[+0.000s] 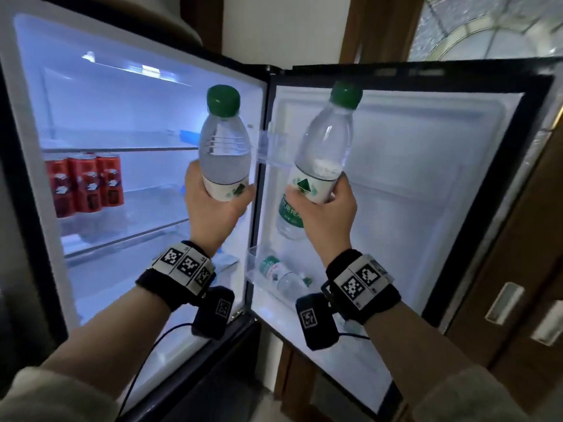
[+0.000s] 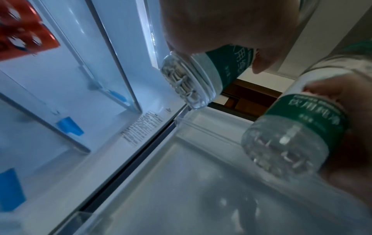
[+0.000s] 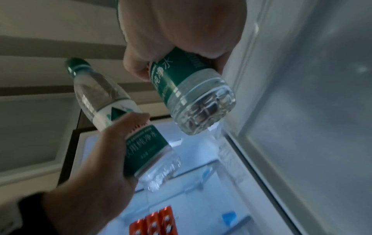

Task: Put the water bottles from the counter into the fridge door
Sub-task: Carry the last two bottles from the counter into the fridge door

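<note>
The fridge [image 1: 128, 117] stood open before me, its lit interior holding a row of red cans [image 1: 85, 184] on a glass shelf at the left. Its door [image 1: 426, 184] hung wide on the right, and in the lower door shelf [image 1: 253, 269] one water bottle [image 1: 285, 274] already lay tilted on its side. My left hand [image 1: 210, 208] held a clear, green-capped bottle [image 1: 224, 144] upright in front of the fridge's inner edge, my fingers [image 1: 246, 193] curled round its labelled lower half. My right hand [image 1: 323, 208] gripped a second bottle [image 1: 323, 153] the same way, closed round the white and green label, with the bottle leaning to the right, in front of the door's inner panel and above the lower shelf. Both bottles were up in the air, near each other but apart, touching neither shelf nor door. A small clear upper door shelf [image 1: 274, 147] showed between them.
</note>
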Demonstrator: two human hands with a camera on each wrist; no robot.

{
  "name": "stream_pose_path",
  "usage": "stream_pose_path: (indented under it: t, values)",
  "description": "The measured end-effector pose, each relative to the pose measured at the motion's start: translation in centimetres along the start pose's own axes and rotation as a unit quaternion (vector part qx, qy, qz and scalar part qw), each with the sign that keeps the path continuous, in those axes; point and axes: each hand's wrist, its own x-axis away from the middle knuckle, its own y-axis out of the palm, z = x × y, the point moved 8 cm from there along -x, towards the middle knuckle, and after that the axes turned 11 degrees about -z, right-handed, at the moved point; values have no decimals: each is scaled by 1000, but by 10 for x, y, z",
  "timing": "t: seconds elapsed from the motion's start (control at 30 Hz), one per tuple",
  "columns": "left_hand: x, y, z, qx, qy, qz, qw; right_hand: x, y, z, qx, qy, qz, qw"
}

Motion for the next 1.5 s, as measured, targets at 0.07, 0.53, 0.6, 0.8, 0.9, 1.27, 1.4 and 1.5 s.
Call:
stream_pose_path:
  t: [0.07, 0.53, 0.6, 0.8, 0.9, 1.27, 1.4, 1.5]
  values:
    - [-18, 18, 3, 22, 16, 0, 1000, -29, -9, -26, 5, -42, 16, 999]
    - [-137, 71, -6, 76, 58, -76, 992, -139, -42, -70, 337, -86, 89, 933]
    - [-148, 76, -8, 96, 63, -87, 990, -145, -46, -58, 371, -55, 89, 923]
    - [-173, 93, -8, 146, 87, -103, 980, -160, -56, -42, 453, 28, 68, 889]
    - [-183, 99, -3, 154, 98, -111, 977, -165, -60, -33, 491, 65, 51, 867]
    - [-201, 153, 16, 127, 136, -171, 968, -180, -76, -11, 542, 156, 0, 826]
    - [-201, 173, 12, 110, 133, -202, 964, -185, -78, -5, 543, 167, -17, 823]
    - [-199, 183, -2, 78, 123, -205, 968, -186, -88, 0, 544, 189, -18, 817]
